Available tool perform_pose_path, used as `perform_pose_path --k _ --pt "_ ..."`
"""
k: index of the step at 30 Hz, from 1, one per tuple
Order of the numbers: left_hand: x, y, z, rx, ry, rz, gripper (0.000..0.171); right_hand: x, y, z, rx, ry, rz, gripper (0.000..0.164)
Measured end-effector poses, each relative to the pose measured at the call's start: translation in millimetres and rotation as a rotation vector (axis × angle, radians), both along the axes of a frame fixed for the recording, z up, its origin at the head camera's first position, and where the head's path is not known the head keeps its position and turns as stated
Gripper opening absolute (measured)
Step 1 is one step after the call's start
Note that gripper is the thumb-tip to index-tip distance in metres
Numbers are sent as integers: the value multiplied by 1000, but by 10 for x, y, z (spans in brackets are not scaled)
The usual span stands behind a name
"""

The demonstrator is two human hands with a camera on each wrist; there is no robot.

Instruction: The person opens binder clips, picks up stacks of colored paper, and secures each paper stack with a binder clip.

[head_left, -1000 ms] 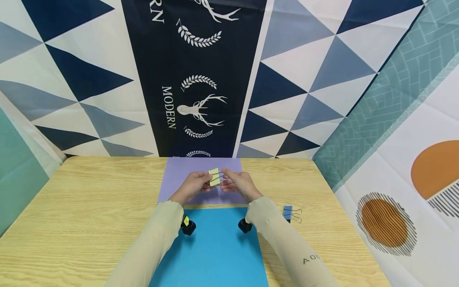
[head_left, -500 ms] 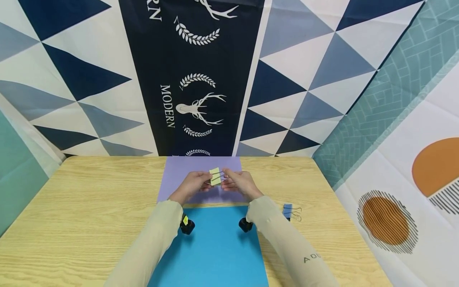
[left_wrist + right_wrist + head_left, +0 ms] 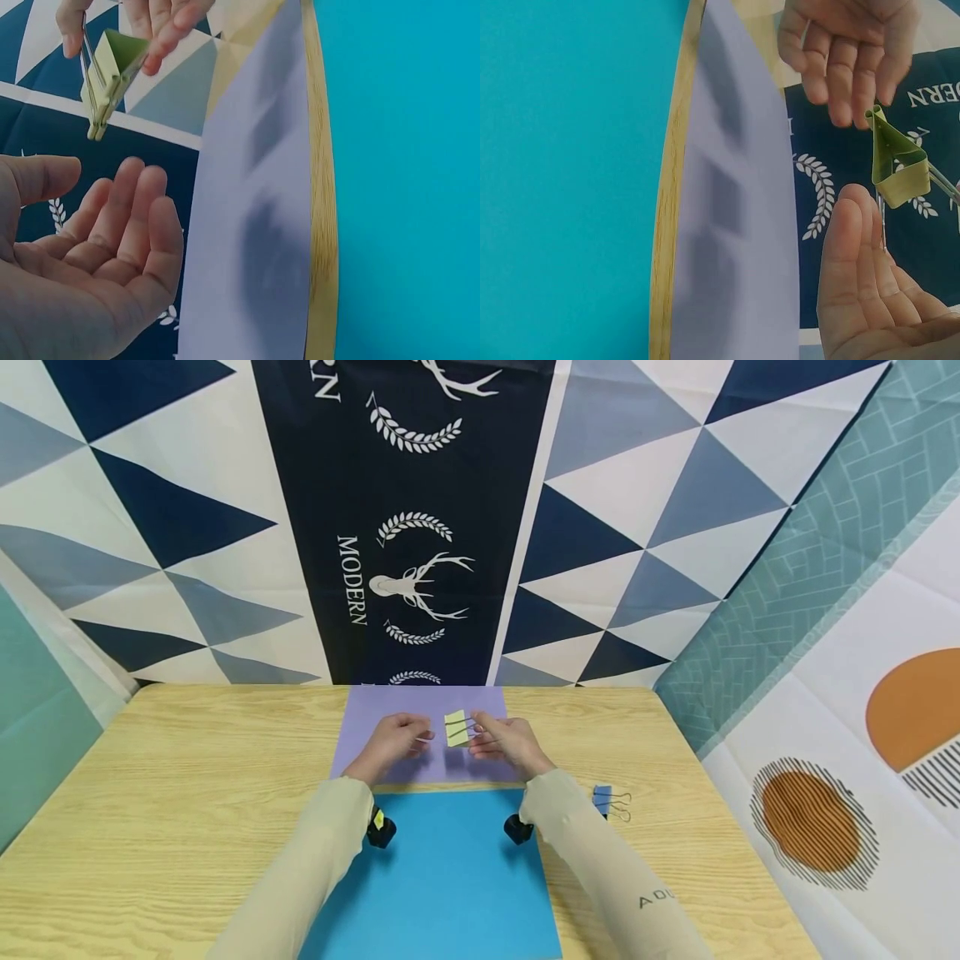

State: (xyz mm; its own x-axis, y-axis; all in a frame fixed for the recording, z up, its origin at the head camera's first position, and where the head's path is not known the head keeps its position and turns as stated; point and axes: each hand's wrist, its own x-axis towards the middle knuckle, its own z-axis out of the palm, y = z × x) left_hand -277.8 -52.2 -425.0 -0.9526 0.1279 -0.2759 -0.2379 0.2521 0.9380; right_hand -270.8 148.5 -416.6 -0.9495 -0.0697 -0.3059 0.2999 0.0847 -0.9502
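Observation:
A yellow-green binder clip (image 3: pixel 456 729) hangs in the air over the purple sheet (image 3: pixel 360 760). My right hand (image 3: pixel 510 745) holds it by its wire handles, thumb on one handle and fingers on the other. In the right wrist view the clip (image 3: pixel 904 184) shows its hollow triangular body, with its edges together. To the left of the clip, a small gap away, is my left hand (image 3: pixel 392 745). Its fingers are loosely bent and hold nothing, as the left hand (image 3: pixel 105 270) in the left wrist view shows.
A blue binder clip (image 3: pixel 602 800) lies on the wooden table (image 3: pixel 187 827), right of my right forearm. A large blue sheet (image 3: pixel 457 877) covers the table in front, below the purple sheet. A patterned cloth wall (image 3: pixel 585 527) rises behind the table's far edge.
My left hand has let go of the yellow-green clip and moved left, away from it. The clip has shifted slightly right with my right hand.

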Motion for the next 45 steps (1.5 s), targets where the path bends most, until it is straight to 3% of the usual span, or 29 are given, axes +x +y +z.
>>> perform_pose_path --k 3,12,27,38,45 --pt "7 -62 6 -58 41 1 33 -27 24 -35 12 0 -22 53" --pt "-16 -202 26 -344 166 48 35 -49 112 -33 28 16 -34 56" --pt "-31 -377 27 -475 219 77 38 -69 228 -3 22 -5 -60 57" --pt "-28 -457 37 -614 209 65 44 -86 335 -24 19 -15 -88 57" --pt "-41 -495 34 -681 185 95 48 -89 405 -21 10 -12 -92 56"
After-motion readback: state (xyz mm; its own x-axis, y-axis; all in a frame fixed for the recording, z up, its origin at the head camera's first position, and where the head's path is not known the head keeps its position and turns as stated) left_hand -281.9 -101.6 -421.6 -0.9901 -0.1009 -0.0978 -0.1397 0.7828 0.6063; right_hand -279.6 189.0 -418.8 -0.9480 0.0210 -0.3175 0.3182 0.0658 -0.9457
